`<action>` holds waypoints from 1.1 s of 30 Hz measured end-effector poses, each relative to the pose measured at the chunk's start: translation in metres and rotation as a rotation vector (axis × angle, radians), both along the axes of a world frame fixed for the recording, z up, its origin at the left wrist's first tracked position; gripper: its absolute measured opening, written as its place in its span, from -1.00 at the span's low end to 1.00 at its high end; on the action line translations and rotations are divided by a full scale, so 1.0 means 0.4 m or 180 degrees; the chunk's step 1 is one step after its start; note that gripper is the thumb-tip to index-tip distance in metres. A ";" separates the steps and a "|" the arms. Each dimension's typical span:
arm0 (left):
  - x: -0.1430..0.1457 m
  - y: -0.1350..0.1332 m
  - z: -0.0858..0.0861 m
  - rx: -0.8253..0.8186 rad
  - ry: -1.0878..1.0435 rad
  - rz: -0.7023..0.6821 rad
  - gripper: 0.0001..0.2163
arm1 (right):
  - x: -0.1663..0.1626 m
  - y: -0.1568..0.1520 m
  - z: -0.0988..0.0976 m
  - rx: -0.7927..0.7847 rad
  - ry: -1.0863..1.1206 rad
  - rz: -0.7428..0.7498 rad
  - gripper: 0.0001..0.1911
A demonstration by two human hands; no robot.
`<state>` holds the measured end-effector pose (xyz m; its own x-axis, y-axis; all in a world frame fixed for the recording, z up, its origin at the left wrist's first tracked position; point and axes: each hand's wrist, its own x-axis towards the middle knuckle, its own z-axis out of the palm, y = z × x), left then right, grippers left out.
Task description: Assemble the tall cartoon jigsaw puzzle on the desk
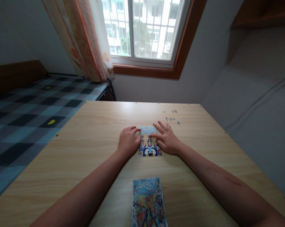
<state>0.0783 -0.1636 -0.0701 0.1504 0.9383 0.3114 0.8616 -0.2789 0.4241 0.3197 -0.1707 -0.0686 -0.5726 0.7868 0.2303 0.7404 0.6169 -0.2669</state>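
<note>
A small, partly assembled jigsaw puzzle (150, 150) with a blue cartoon picture lies in the middle of the wooden table (90, 142). My left hand (128, 141) rests at its left edge, fingers curled with the tips touching the puzzle. Over the puzzle's right side lies my right hand (166, 138), fingers spread, its thumb and forefinger pressing on the middle of the puzzle. Nearer to me sits the colourful puzzle box (148, 201).
Several loose puzzle pieces (171, 117) are scattered at the far right of the table. A bed with a checked blue cover (26, 116) stands to the left. A window (144, 28) with a curtain (85, 37) is behind the table, and a grey wall runs close on the right.
</note>
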 end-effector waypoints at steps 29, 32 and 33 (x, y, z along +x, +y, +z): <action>-0.012 0.017 0.013 0.0162 -0.0893 -0.0003 -0.71 | 0.002 0.015 -0.012 0.0168 0.0457 -0.0271 -0.58; -0.015 0.019 0.010 0.0193 -0.1088 0.0041 -0.71 | 0.004 0.017 -0.017 0.0236 0.0465 -0.0333 -0.58; -0.015 0.019 0.009 0.0203 -0.1139 0.0062 -0.71 | 0.004 0.017 -0.018 0.0273 0.0480 -0.0364 -0.58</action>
<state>0.0722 -0.1560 -0.0664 0.0036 0.9169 0.3990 0.6671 -0.2995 0.6821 0.3215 -0.1637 -0.0757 -0.4347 0.8185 0.3756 0.7624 0.5564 -0.3303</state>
